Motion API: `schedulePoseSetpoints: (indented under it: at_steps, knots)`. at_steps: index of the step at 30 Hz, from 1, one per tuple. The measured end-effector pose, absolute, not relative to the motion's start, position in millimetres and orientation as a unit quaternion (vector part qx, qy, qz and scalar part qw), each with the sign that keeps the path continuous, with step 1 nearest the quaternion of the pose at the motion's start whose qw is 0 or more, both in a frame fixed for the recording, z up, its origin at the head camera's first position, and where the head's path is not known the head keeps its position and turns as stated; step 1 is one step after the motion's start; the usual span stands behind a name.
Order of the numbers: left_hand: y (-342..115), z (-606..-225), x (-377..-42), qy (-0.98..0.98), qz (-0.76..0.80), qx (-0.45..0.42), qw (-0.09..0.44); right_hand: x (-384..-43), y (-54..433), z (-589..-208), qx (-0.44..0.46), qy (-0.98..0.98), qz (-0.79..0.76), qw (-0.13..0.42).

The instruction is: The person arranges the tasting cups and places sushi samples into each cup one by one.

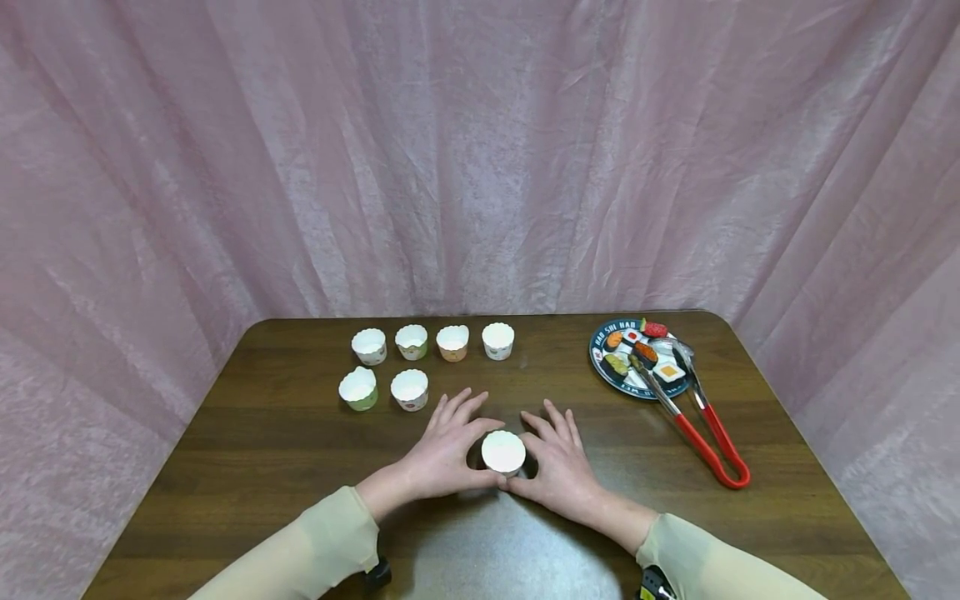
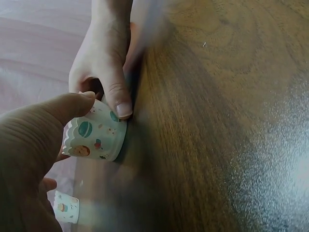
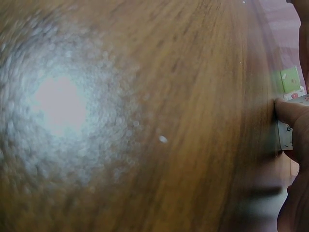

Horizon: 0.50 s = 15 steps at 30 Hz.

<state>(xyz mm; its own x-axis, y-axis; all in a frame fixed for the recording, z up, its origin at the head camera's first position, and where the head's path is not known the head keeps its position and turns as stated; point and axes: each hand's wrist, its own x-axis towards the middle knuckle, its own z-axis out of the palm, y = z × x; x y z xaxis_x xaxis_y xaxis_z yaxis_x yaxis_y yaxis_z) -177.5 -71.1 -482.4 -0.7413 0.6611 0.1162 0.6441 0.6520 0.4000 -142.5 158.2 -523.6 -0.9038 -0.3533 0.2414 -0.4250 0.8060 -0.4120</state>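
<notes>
A white paper baking cup (image 1: 503, 452) stands upright on the table near its front middle, between both hands. My left hand (image 1: 450, 450) holds it from the left with thumb and forefinger curved round it, the other fingers spread. From the opposite side my right hand (image 1: 558, 467) holds the same cup, and the thumbs come close together at its near side. In the left wrist view the baking cup (image 2: 99, 133) shows a scalloped rim and small green and red prints; the left thumb lies by the rim, the right thumb lower near the base.
Several similar baking cups (image 1: 410, 390) stand in two rows at the back left of the wooden table (image 1: 285, 467). At the back right lies a patterned plate (image 1: 596, 354) with sushi-like pieces and a strawberry. Red-handled metal tongs (image 1: 701, 442) rest across it. A pink curtain hangs behind.
</notes>
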Motion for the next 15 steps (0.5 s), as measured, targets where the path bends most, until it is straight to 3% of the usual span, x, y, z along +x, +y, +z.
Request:
schedulePoseSetpoints:
  at_steps: [15]
  knots:
    - [-67.9, -484.1, -176.6, 0.904, 0.228, 0.359, 0.025, -142.5, 158.0, -523.3, 0.208, -0.948, 0.224, 0.085]
